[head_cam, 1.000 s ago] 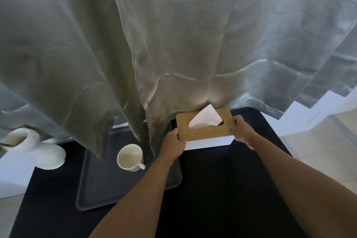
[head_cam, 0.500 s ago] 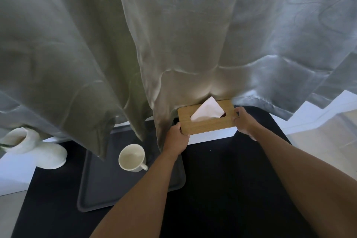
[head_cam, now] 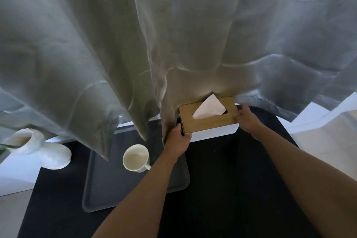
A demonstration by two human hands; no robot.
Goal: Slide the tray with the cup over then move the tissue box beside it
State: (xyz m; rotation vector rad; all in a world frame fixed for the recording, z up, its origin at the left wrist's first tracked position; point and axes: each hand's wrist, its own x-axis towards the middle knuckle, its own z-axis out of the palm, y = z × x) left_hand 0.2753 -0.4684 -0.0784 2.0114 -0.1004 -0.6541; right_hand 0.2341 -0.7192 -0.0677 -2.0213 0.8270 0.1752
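A tissue box (head_cam: pixel 210 123) with a wooden lid, white sides and a white tissue poking up sits at the far edge of the black table (head_cam: pixel 228 189), just under the curtain. My left hand (head_cam: pixel 178 141) grips its left end and my right hand (head_cam: pixel 248 120) grips its right end. To its left lies a dark grey tray (head_cam: pixel 108 185) holding a cream cup (head_cam: pixel 136 158), handle pointing right. My left forearm crosses the tray's right side. The tray's far edge is hidden by the curtain.
A large grey curtain (head_cam: pixel 173 44) hangs over the table's far edge and brushes the box. A white vase-like object (head_cam: pixel 38 149) lies at the left on a white ledge. Pale floor shows at the right.
The view has shifted slightly; both hands stay on the box ends, and the box appears a little farther back under the curtain. The tray and cup have not moved.
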